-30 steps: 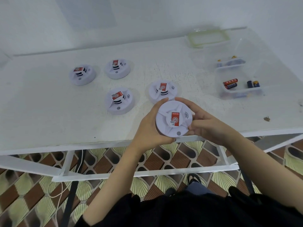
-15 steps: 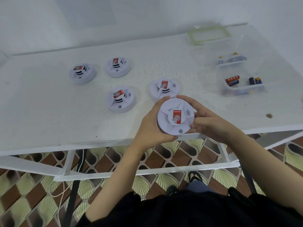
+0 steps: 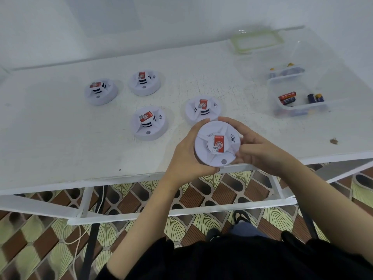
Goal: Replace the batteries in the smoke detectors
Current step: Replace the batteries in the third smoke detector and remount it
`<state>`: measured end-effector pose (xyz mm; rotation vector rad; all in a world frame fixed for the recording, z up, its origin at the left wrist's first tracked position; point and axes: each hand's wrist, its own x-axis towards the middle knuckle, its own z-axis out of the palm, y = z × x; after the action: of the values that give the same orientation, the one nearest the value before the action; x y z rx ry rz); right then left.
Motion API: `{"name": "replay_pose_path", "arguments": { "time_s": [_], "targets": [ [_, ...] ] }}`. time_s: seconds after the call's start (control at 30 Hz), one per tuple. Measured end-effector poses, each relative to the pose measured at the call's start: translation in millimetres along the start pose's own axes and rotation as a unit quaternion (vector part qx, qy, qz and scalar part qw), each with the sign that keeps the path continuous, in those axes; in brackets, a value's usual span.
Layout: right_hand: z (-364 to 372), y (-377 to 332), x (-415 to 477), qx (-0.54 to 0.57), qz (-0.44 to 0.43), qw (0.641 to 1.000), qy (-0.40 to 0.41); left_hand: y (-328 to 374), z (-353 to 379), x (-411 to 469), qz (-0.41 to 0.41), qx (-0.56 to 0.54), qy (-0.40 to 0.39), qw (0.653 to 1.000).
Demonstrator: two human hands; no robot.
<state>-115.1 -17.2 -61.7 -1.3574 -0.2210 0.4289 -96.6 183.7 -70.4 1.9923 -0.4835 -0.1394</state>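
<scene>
While left hand and right hand grip the round white plastic smoke detector between them, twisting it open looks next.

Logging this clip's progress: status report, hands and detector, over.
Left hand and right hand both grip one smoke detector above table edge. Casing closed. Four other detectors on table; batteries in clear tub far right. Nothing in the way.

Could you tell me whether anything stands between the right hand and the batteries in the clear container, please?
Nothing visible lies on the table between them; only the near wall of the clear container stands before the batteries. The right hand, with the left hand, grips a smoke detector.
</scene>
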Motion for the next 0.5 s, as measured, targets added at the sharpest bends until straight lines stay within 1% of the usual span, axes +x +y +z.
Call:
{"name": "replay_pose_path", "arguments": {
  "time_s": [0.33, 0.5],
  "targets": [
    [0.3, -0.8, -0.3, -0.009, 0.005, 1.000, 0.003, -0.2, -1.3, 0.9, 0.001, -0.007, -0.005, 1.000],
    [1.3, -3.1, -1.7, -0.058, 0.004, 0.998, -0.020, 0.1, -1.6, 0.7, -0.001, -0.019, -0.009, 1.000]
  ]
}}
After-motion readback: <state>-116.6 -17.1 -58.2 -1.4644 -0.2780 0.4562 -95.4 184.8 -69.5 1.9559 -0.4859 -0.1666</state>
